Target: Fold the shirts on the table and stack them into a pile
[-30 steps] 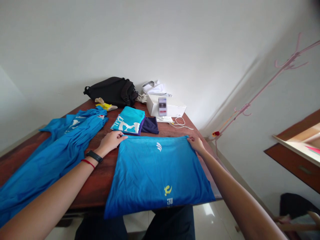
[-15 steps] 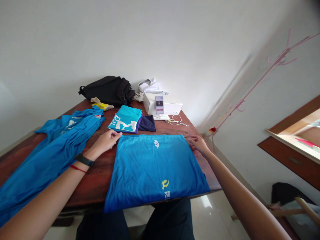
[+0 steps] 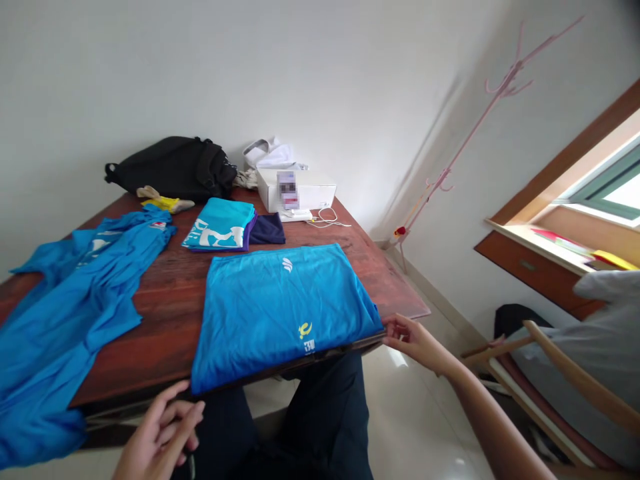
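A folded blue T-shirt (image 3: 280, 293), with a white mark and a yellow print, lies flat on the wooden table, its near side along the front edge. My left hand (image 3: 163, 430) is just below the shirt's near left corner. Its index finger reaches toward that corner, the other fingers are loosely bent, and nothing is in it. At the near right corner is my right hand (image 3: 410, 340), fingertips at or against the cloth, thumb and index finger parted. To the left, another blue shirt (image 3: 95, 287) lies spread and rumpled, partly hanging over the edge.
Behind the folded shirt lie a turquoise folded shirt (image 3: 220, 223) and a dark navy cloth (image 3: 267, 229). A black backpack (image 3: 170, 167), a white box (image 3: 315, 190) and a cable stand farther back. Right of the table (image 3: 400, 301) are a pink coat rack (image 3: 470, 137) and a wooden chair (image 3: 570, 373).
Both hands have moved from the shirt's far corners toward me, to its near corners. The view has turned right, showing more of the chair and window.
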The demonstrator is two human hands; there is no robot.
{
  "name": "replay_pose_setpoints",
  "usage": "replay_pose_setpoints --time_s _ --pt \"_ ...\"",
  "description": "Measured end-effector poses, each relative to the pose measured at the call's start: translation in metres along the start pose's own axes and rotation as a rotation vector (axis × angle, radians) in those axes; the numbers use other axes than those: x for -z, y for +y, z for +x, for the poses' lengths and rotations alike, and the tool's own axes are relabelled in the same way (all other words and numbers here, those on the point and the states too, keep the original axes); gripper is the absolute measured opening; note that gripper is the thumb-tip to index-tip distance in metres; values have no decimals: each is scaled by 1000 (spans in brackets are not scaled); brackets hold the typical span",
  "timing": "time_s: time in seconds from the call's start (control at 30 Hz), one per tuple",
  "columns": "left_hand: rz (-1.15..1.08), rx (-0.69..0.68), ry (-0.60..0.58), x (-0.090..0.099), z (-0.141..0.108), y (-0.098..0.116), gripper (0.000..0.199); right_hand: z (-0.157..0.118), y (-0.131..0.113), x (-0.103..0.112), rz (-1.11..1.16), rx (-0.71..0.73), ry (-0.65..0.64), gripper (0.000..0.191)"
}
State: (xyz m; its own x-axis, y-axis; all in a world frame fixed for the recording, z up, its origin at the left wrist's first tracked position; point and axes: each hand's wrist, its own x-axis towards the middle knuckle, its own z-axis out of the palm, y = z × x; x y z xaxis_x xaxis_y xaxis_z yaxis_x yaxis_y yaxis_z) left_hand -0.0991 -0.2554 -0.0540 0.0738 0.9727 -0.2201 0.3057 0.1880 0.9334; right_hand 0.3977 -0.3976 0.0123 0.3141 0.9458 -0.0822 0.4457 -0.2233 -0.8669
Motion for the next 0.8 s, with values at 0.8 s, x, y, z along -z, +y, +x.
replay_pose_setpoints --time_s 0.8 --pt "-249 52 9 -4 -1 22 51 3 5 -30 670 -248 299 44"
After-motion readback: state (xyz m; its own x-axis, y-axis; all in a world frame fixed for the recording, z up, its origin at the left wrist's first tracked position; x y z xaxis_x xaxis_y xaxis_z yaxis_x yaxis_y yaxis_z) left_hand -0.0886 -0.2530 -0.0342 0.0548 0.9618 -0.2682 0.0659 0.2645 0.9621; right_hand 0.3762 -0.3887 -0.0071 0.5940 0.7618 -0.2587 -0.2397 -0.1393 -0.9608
